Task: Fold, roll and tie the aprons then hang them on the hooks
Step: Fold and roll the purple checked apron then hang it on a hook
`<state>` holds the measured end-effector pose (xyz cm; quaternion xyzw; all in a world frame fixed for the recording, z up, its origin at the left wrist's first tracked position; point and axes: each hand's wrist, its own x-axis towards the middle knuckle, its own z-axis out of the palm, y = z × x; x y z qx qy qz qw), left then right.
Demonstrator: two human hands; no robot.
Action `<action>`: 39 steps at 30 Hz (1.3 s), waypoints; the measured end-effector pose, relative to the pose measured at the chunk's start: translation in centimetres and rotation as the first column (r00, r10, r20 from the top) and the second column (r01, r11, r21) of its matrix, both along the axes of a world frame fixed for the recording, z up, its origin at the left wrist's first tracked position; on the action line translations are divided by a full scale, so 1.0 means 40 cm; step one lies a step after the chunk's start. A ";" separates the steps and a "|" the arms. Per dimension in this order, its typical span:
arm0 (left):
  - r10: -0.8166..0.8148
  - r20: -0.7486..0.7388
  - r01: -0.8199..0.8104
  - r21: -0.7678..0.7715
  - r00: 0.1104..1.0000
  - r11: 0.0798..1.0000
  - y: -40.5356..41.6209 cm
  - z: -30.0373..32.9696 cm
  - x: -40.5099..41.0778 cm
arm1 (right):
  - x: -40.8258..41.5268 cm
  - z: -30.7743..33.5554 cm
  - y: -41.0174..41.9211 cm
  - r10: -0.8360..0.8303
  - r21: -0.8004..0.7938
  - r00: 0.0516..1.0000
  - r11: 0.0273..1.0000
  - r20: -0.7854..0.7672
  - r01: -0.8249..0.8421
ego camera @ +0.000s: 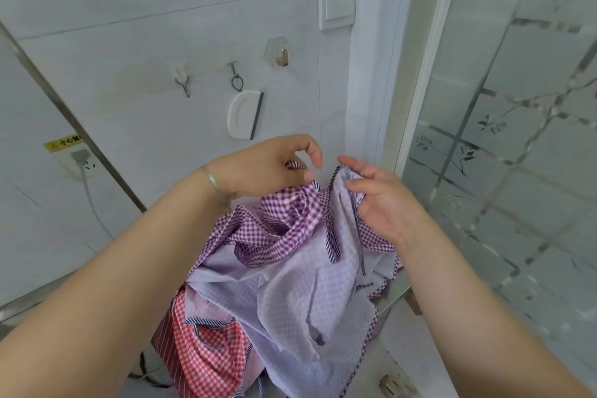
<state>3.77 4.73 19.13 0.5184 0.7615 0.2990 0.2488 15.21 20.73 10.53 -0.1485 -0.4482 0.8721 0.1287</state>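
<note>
A purple gingham apron [290, 268] hangs bunched and unfolded between my hands, its pale reverse side facing me. My left hand [271, 165] pinches a checked strap or edge of it near the top. My right hand [378, 197] grips the apron's upper edge with its dark striped trim, fingers curled into the cloth. Below it lies a red gingham apron [206, 349] in a heap. On the tiled wall above are three hooks: a white one [182, 79], a metal one [234, 74] and a clear adhesive one [280, 53].
A white squeegee [244, 115] hangs from the metal hook. A light switch [337, 1] is above the hooks. A wall socket with a plug and cable [80, 160] is at the left. A frosted glass door [517, 139] stands at the right.
</note>
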 end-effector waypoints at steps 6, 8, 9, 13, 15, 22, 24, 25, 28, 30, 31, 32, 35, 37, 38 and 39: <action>0.054 0.050 -0.056 0.035 0.997 0.998 -0.003 -0.003 0.006 | -0.001 0.002 -0.017 -0.171 0.373 0.982 0.919 0.085 0.127; 0.110 0.086 -0.110 -0.003 0.990 0.994 -0.001 -0.001 0.013 | -0.001 0.005 -0.023 -0.250 0.576 0.960 0.806 0.121 0.137; 0.114 0.077 -0.110 -0.053 0.990 0.992 0.002 0.001 0.016 | -0.002 0.003 -0.023 -0.293 0.676 0.946 0.726 0.137 0.127; 0.035 -0.043 -0.042 -0.185 0.998 0.982 -0.004 0.008 0.002 | -0.001 -0.005 -0.026 -0.434 0.949 0.893 0.315 0.122 0.023; -0.017 -0.091 0.000 -0.176 0.996 0.984 -0.011 0.012 -0.015 | -0.001 0.001 -0.028 -0.473 0.969 0.878 0.242 0.065 0.058; -0.053 -0.585 -0.138 -0.277 0.809 0.951 -0.012 0.004 -0.056 | -0.010 0.045 0.020 -0.407 0.809 0.874 0.586 0.264 0.029; -0.047 -0.694 -0.179 -0.249 0.718 0.952 -0.009 -0.013 -0.066 | -0.003 0.041 0.028 -0.428 0.853 0.864 0.521 0.266 -0.004; -0.041 -0.702 -0.161 -0.220 0.711 0.962 -0.005 -0.019 -0.069 | 0.000 0.038 0.032 -0.421 0.859 0.869 0.512 0.260 -0.009; 0.005 -0.423 -0.034 -0.062 0.906 0.997 0.008 -0.021 -0.077 | 0.003 0.045 0.033 -0.345 0.787 0.893 0.617 0.291 -0.018; -0.008 -0.079 0.013 0.060 0.997 0.998 0.016 -0.013 -0.067 | 0.000 0.052 0.038 -0.301 0.702 0.900 0.712 0.316 -0.008; -0.029 0.054 0.024 0.093 0.998 0.995 0.019 -0.010 -0.059 | -0.001 0.056 0.040 -0.288 0.680 0.900 0.733 0.328 -0.013; -0.052 0.146 0.034 0.119 0.988 0.992 0.023 -0.008 -0.049 | 0.001 0.061 0.043 -0.284 0.680 0.896 0.733 0.341 -0.027; -0.116 0.307 0.049 0.218 0.945 0.975 0.038 0.007 -0.012 | 0.012 0.066 0.055 -0.205 0.684 0.903 0.720 0.377 -0.123; -0.176 0.464 0.032 0.302 0.868 0.953 0.046 0.019 0.015 | 0.022 0.069 0.052 -0.098 0.664 0.918 0.720 0.383 -0.201; -0.210 0.550 0.019 0.331 0.808 0.943 0.051 0.021 0.029 | 0.023 0.066 0.050 -0.116 0.675 0.925 0.717 0.362 -0.174; -0.235 0.623 0.004 0.348 0.746 0.937 0.056 0.017 0.045 | 0.019 0.061 0.045 -0.179 0.683 0.931 0.724 0.317 -0.093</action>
